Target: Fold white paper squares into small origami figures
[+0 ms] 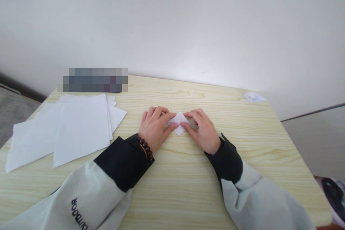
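A small piece of folded white paper (179, 118) lies in the middle of the table, shaped like a diamond with a crease across it. My left hand (156, 125) pinches its left corner between thumb and fingers. On the opposite corner, my right hand (202, 129) does the same, its thumb pressing near the centre. Both thumbs sit on the paper's near half, close to each other. The underside of the paper is hidden.
Several sheets of white paper (83, 125) overlap on the table's left side. Behind them is a blurred-out dark object (94, 81). Another small folded white paper (253, 96) rests at the far right corner. The wooden table (175, 194) meets a white wall (172, 25).
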A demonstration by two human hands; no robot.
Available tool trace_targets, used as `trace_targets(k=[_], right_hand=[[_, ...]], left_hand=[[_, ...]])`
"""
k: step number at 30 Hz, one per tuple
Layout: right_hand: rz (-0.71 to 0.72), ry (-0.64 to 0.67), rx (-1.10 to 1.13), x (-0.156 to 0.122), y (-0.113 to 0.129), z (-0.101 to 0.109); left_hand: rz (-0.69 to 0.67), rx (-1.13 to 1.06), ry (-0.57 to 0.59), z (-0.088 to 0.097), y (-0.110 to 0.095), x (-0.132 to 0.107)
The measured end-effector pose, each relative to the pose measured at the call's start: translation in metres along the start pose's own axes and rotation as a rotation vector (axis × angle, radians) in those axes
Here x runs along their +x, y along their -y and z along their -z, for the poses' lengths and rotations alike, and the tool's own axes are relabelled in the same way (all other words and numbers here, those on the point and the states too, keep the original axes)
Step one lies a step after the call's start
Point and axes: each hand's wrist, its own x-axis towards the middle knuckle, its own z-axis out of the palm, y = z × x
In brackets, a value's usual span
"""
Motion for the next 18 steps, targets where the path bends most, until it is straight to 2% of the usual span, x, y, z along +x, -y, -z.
trace_targets(k=[9, 14, 18], right_hand=[[0.027, 0.01, 0.022, 0.003, 0.0, 0.006], [-0.012, 0.024, 0.152, 0.003, -0.001, 0.009], [-0.08, 0.039, 0.314, 0.002, -0.002, 0.008]], left_hand=[[0.039, -0.272, 0.055, 0.003, 0.0, 0.005], [0.144, -0.442, 0.106, 0.007, -0.001, 0.007], [0.208, -0.664, 0.188, 0.013, -0.002, 0.009]])
